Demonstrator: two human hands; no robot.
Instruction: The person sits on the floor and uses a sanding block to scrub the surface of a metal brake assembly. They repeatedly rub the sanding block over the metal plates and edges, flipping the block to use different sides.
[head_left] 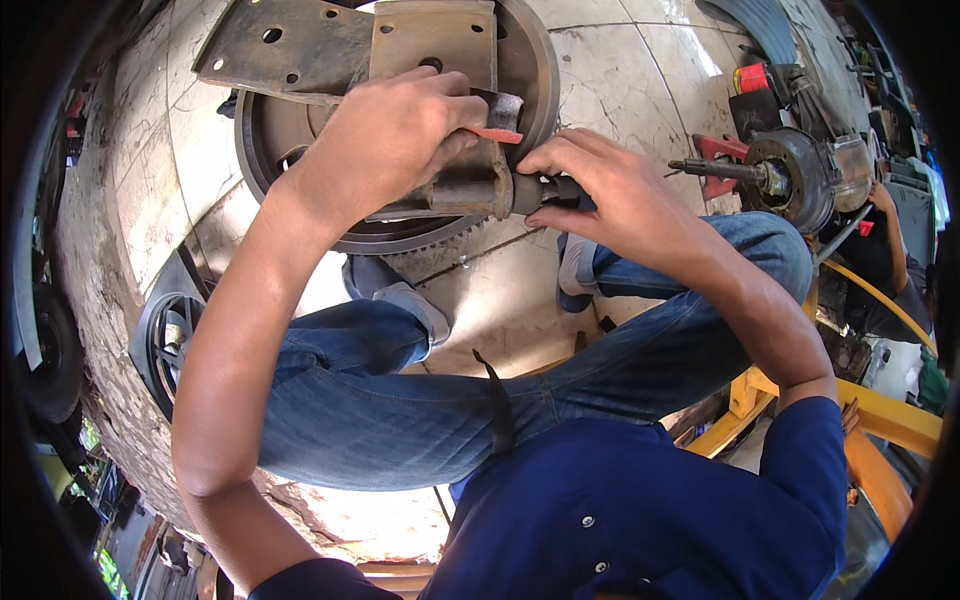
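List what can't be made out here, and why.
All in the head view:
Left hand: whether it grips the red-edged piece; its own fingers hide the contact.
Dark cylindrical part: right end, covered by the right hand.
Toothed wheel: middle, under metal plates; top, cut by upper edge.
Co-worker: far side, cut off by the dark picture rim.

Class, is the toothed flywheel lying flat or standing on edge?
Flat: the flywheel shows its round face upward, with the metal bracket lying across it.
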